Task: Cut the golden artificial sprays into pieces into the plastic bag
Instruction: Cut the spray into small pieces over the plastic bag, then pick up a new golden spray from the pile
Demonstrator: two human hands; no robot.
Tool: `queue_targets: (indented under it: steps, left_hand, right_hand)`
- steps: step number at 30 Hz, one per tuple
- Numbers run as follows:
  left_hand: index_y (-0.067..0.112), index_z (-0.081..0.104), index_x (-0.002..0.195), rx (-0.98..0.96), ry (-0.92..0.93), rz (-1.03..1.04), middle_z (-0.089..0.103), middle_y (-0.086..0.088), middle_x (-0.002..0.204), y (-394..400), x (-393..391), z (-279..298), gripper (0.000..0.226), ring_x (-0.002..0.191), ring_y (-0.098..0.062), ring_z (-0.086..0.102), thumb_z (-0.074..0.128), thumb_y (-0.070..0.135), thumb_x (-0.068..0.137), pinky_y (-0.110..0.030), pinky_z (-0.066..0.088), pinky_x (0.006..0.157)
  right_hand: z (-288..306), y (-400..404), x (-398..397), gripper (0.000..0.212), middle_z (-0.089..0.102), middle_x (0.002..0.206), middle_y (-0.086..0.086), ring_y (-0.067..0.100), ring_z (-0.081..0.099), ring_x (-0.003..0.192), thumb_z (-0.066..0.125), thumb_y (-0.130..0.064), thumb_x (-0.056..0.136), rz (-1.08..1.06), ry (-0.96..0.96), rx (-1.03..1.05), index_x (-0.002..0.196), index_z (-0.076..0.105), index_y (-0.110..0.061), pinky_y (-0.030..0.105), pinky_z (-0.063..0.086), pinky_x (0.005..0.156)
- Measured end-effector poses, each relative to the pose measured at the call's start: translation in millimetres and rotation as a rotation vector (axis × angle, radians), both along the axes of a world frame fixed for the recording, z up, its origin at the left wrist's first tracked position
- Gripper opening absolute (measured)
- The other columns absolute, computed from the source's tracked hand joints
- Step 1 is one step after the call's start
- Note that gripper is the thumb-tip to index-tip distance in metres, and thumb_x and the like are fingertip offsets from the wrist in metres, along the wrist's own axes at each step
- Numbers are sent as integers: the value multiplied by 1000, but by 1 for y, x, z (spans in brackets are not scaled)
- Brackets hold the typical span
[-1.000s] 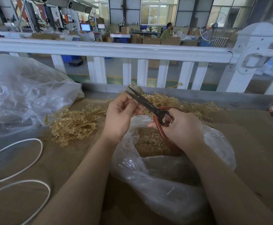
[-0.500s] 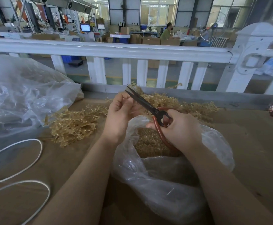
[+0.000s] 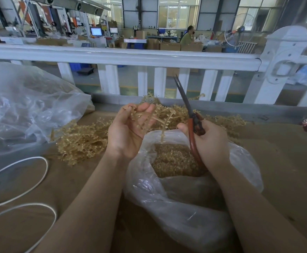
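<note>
The left hand is turned palm up over the far-left edge of the plastic bag, its fingers loosely curled around a golden spray whose branch hangs down toward the bag's mouth. The right hand grips the red handles of the scissors, blades together and pointing up and away, clear of the spray. The bag's mouth gapes between both wrists, with a bed of cut pieces already inside. To cut well, the hanging branch should sit squarely above that opening before the blades come across it, and short snips near the dangling tip would likely let each piece drop straight in rather than spring onto the brown table. More uncut sprays lie heaped to the left and along the far edge. Further left sit a large crumpled clear bag and a looped white cord.
</note>
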State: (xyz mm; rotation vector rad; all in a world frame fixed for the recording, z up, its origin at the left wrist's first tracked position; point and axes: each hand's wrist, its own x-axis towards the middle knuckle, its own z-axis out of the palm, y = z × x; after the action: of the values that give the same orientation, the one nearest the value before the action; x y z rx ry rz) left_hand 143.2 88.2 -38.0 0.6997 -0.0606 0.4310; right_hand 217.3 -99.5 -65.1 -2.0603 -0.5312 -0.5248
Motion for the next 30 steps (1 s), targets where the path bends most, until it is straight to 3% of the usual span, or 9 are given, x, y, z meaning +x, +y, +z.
queue_targets:
  steps: [3,8,13,17,20,24,28,30]
  left_hand:
    - [14,54,89,-16,-5,-6,74,-8,94,0,0,0,25,99,-24,73,36,17,106,-35,61,75]
    - [14,54,90,-27,-5,-11,74,-7,95,1,1,0,24,101,-24,72,36,18,106,-36,60,77]
    - [15,55,88,-40,9,21,75,-7,92,1,0,3,25,99,-22,73,38,19,106,-34,61,76]
    - [13,55,94,-86,6,110,74,-8,94,10,-2,9,18,99,-23,73,42,19,105,-36,60,84]
    - [10,54,104,-22,17,339,72,-6,92,27,-5,12,13,96,-23,72,43,17,106,-38,58,88]
    - [13,54,99,74,96,728,69,-4,85,53,-15,8,11,89,-20,71,45,14,105,-39,55,92]
    - [17,53,99,178,450,1116,68,-9,105,72,-18,-5,8,97,-21,68,46,17,104,-41,54,96]
    - [18,48,98,90,519,1203,68,-7,103,75,-18,-8,9,86,-15,65,43,15,104,-31,55,91]
  right_hand:
    - [-1,-1,0,74,52,53,-6,10,56,56,46,-91,66,4,3,-10,65,57,-18,16,37,50]
    - [-1,0,1,75,60,59,-8,7,59,59,44,-94,64,-4,1,-23,70,63,-22,21,40,55]
    - [1,0,0,75,63,61,-13,2,60,63,41,-96,62,-10,14,-35,72,65,-26,18,39,56]
    - [1,0,0,83,64,63,-11,4,61,64,36,-99,59,3,15,-50,74,66,-24,21,47,60]
    - [2,0,0,78,62,61,-12,4,59,63,38,-97,60,-2,19,-60,72,65,-25,22,42,57]
    - [2,0,-1,75,61,63,-16,1,58,66,37,-96,60,-4,31,-91,75,66,-29,19,36,57]
    - [1,-1,-1,77,63,70,-20,-3,57,71,37,-98,60,3,47,-106,81,67,-31,16,37,60]
    - [1,-1,0,73,62,72,-23,-4,55,72,39,-97,61,8,65,-116,81,66,-33,15,36,62]
